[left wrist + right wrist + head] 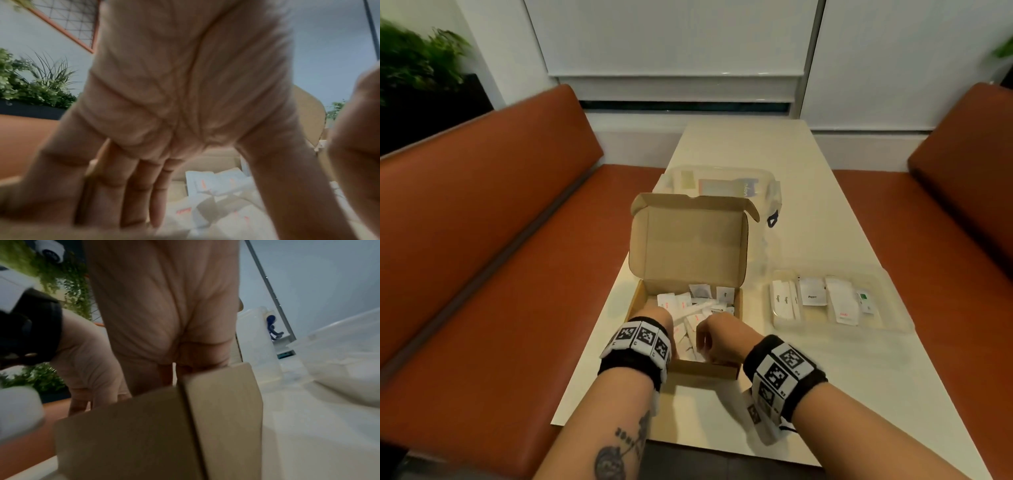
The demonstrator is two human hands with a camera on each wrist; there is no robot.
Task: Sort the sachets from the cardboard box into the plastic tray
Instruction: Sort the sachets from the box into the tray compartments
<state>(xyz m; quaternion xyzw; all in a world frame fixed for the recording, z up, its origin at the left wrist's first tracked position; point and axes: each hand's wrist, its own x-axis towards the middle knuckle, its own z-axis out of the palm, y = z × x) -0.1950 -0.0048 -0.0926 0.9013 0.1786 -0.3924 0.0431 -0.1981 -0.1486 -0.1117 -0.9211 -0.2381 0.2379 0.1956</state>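
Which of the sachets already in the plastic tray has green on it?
The small sachet at the far right end of the plastic tray. It carries a green patch, while the others in the tray are white with dark or red print.

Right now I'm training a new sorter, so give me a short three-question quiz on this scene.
1. True or false: the box lid is shut.
2. Which side of the box is the tray on, as the person sees it? A) left B) right C) behind
3. Fill in: both hands, left hand and right hand, reach into the ____.

Key:
1. False; the lid stands open.
2. B; it sits to the right, with some sachets already in it.
3. Box; the left fingers are straight over the sachets there. The right fingers are hidden.
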